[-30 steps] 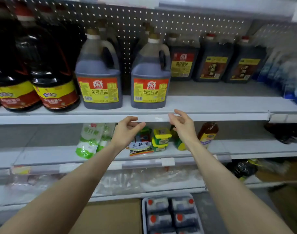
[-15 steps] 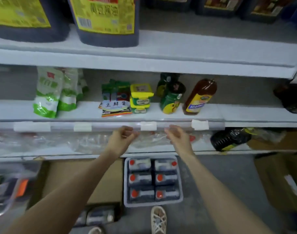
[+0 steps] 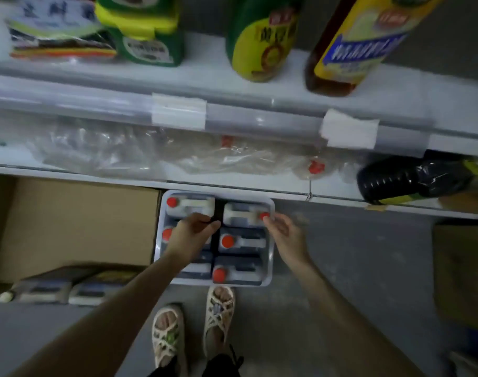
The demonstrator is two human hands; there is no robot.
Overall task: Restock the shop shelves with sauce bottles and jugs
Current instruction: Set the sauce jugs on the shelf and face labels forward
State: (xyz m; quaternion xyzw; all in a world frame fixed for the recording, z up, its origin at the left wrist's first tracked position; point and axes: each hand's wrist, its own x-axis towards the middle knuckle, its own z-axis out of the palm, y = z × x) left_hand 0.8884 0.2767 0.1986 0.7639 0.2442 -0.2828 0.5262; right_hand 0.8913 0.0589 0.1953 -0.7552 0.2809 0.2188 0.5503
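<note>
1. Sauce jugs (image 3: 240, 242) with red caps sit in a pale tray (image 3: 272, 257) on the floor (image 3: 354, 268), just under the front edge of the lowest shelf (image 3: 232, 186). Six places show, in two columns of three, and all look filled.
2. The left hand (image 3: 191, 235) is over the left column, fingers bent down by the handle of the back-left jug (image 3: 194, 205). The blur hides whether it has closed on anything.
3. The right hand (image 3: 287, 235) is loose and apart, holding nothing, with its fingertips just beside the cap of the back-right jug (image 3: 240, 214).
4. By my reading no jug has left this tray, so this batch is at the pick-up step, with lifting and placing all to come.
5. The lowest shelf carries crumpled clear plastic wrap (image 3: 110, 151) and a dark bottle (image 3: 395, 175) lying on its side, so it looks unready rather than stocked.
6. The shelf above holds a green and yellow bottle (image 3: 259, 50) and a tilted brown bottle (image 3: 349, 50), with bare board between.
7. A cardboard box (image 3: 77, 221) stands left of the tray, and more packed goods lie in front of it, suggesting further stock awaits.
</note>
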